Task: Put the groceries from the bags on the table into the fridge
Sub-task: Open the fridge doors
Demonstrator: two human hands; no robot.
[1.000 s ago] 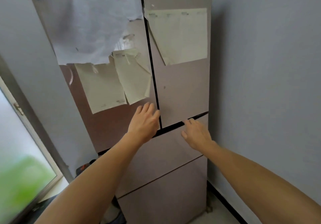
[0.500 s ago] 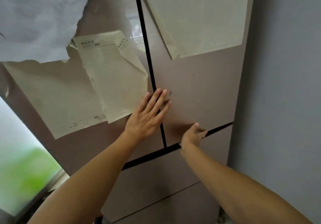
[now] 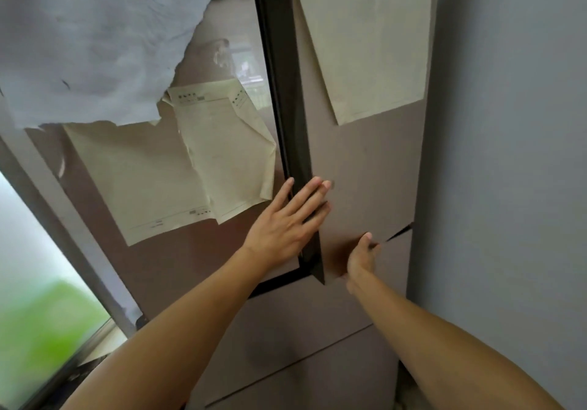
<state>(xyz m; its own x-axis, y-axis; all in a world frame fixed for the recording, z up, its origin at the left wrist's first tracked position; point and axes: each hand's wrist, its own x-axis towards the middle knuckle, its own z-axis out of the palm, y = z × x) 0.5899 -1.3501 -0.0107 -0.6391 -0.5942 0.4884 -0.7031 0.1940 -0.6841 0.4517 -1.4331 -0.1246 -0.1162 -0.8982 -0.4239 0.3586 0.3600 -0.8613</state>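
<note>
Left hand (image 3: pixel 286 223) flat, grip holding nothing, on inner edge of ajar right fridge door (image 3: pixel 374 168); right hand (image 3: pixel 360 260) grip curls under its bottom edge.

One fridge (image 3: pixel 390 282) has two upper doors, the left door (image 3: pixel 203 250) at nine o'clock and the right door (image 3: pixel 374 171) at two o'clock, and two drawers, the upper drawer (image 3: pixel 301 314) and lower drawer (image 3: pixel 333 384), at six o'clock. Four papers: three yellowish sheets (image 3: pixel 136 180) and one white sheet (image 3: pixel 95 34) at ten o'clock. Two hands: left hand (image 3: pixel 286 228), right hand (image 3: pixel 360 260).

Mauve fridge (image 3: pixel 301 330), its right upper door (image 3: pixel 371 171) ajar
</note>
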